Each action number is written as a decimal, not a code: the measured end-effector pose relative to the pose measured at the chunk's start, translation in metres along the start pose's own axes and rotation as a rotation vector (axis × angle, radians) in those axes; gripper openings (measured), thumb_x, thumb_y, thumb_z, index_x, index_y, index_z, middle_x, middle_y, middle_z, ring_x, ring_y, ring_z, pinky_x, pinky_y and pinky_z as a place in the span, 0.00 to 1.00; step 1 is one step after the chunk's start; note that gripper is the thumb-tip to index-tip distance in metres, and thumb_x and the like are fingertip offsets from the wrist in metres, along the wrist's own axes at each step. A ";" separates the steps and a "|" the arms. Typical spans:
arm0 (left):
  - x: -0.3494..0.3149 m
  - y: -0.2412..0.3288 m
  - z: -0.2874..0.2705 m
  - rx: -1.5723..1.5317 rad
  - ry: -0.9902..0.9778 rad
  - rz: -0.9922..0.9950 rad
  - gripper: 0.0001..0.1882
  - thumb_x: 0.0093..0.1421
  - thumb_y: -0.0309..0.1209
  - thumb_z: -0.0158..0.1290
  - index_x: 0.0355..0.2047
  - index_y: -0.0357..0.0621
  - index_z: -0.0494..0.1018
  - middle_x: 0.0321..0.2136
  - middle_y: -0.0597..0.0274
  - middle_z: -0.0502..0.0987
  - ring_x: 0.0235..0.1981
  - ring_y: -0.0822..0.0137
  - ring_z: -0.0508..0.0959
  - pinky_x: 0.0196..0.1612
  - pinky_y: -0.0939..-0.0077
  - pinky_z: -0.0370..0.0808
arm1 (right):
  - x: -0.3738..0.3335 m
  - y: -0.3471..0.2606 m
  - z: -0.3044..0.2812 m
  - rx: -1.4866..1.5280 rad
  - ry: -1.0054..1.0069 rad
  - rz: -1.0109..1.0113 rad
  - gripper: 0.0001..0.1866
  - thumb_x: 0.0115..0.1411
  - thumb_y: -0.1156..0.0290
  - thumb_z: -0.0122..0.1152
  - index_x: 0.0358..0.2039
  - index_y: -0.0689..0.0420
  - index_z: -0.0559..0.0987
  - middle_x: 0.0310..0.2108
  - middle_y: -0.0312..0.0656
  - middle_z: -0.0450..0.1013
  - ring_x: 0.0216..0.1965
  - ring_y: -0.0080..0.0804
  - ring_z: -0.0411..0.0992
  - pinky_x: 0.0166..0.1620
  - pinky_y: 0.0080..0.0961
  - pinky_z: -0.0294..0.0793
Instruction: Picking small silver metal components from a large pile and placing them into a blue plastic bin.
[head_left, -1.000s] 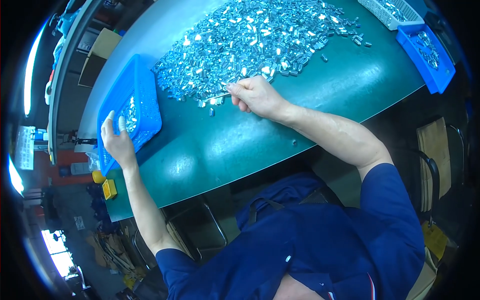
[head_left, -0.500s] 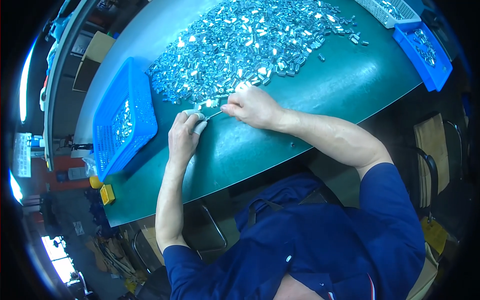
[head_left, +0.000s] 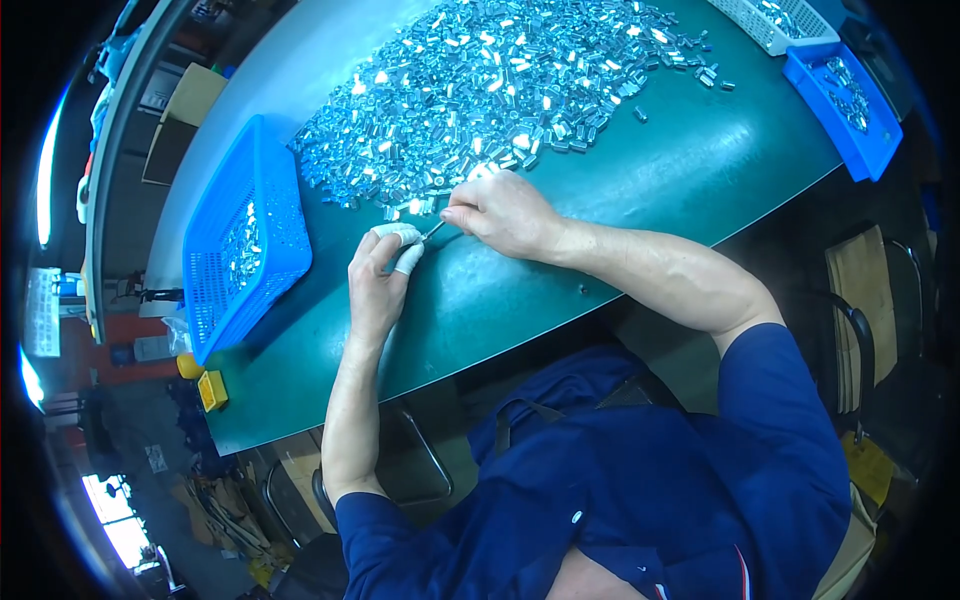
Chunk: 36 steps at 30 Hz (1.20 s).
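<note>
My left hand (head_left: 380, 280), with white coverings on its thumb and a finger, is closed in a pinch at the near edge of a heap of small shiny metal pieces (head_left: 470, 100). What sits between those fingertips is a small metal piece, mostly hidden. My right hand (head_left: 508, 215) is closed around a thin metal rod (head_left: 435, 229), whose far end meets the left fingertips. Both hands are just above the green tabletop (head_left: 480, 300).
A blue plastic basket (head_left: 285, 245) holding metal pieces stands at the left. A small yellow box (head_left: 212, 391) lies at the table's left corner. At the far right are a white basket (head_left: 800, 38) and a blue tray (head_left: 880, 150), both with metal parts.
My left hand has shifted slightly right, closer to the right hand, so less of the rod shows between them. The right hand has barely moved.
</note>
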<state>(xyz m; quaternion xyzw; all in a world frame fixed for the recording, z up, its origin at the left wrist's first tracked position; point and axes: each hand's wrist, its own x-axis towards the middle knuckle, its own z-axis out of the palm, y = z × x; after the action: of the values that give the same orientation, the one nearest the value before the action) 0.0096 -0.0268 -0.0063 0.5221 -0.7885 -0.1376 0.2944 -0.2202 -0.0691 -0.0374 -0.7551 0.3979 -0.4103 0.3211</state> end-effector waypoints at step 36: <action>-0.006 0.021 0.024 -0.224 0.081 -0.069 0.11 0.60 0.24 0.64 0.44 0.35 0.82 0.36 0.56 0.84 0.36 0.69 0.82 0.43 0.74 0.77 | -0.003 -0.014 0.000 0.370 -0.193 0.237 0.26 0.69 0.54 0.52 0.21 0.60 0.82 0.16 0.40 0.76 0.20 0.32 0.75 0.29 0.35 0.73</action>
<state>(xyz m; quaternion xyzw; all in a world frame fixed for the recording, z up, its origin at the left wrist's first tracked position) -0.0188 -0.0148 -0.0162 0.5180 -0.7372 -0.2137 0.3774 -0.2166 -0.0603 -0.0271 -0.6672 0.3695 -0.3615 0.5363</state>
